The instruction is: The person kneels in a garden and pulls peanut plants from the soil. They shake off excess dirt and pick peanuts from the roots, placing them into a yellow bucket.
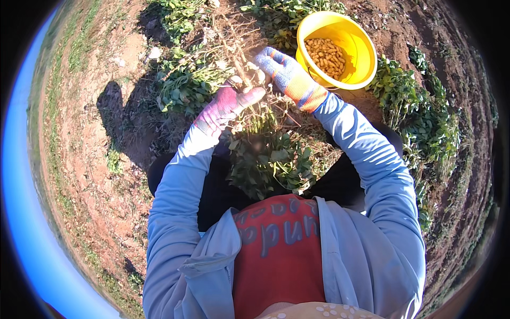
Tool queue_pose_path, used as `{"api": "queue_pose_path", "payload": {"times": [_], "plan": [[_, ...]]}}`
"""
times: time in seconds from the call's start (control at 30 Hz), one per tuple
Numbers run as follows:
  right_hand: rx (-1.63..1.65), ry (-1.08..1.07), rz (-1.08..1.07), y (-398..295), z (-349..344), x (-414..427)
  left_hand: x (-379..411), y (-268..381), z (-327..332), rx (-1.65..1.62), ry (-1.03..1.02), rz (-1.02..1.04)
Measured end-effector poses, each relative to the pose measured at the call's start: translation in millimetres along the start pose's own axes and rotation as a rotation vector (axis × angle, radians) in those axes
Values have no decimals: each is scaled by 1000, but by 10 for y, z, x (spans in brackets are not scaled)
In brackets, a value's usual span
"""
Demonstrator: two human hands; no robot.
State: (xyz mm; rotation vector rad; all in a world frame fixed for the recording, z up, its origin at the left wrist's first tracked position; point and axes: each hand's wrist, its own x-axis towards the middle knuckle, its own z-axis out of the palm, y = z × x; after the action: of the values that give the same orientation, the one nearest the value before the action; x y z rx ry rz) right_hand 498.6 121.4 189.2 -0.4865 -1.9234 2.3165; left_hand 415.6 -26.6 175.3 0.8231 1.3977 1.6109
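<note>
My left hand, in a pink and white knit glove, is closed on the root end of an uprooted peanut plant. The plant's thin roots and some pale pods show above the glove, and its green leaves hang down between my legs. My right hand, in a blue and orange striped glove, is close to the pods on the right; its fingertips are blurred, and whether they hold a pod I cannot tell. Just beyond my right hand stands a yellow bucket with many peanuts in their shells at its bottom.
Leafy peanut plants lie on the soil at the upper left and to the right. More leaves lie behind the bucket. Reddish soil with dry plant litter surrounds me. My shadow falls to the left.
</note>
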Motion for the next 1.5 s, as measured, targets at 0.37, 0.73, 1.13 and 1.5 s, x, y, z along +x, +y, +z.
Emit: {"api": "queue_pose_path", "payload": {"times": [0.37,0.73,1.13,1.5], "plan": [[512,105,458,-162,-18,-112,-17,248,249,33,94,-9],[241,219,128,-57,-740,243,-84,68,134,-229,-52,52],[-1014,365,-287,-201,-1362,240,62,-244,-223,-413,18,-86],[-601,-135,-145,-315,-87,-89,204,-330,-121,-721,-209,-43]]}}
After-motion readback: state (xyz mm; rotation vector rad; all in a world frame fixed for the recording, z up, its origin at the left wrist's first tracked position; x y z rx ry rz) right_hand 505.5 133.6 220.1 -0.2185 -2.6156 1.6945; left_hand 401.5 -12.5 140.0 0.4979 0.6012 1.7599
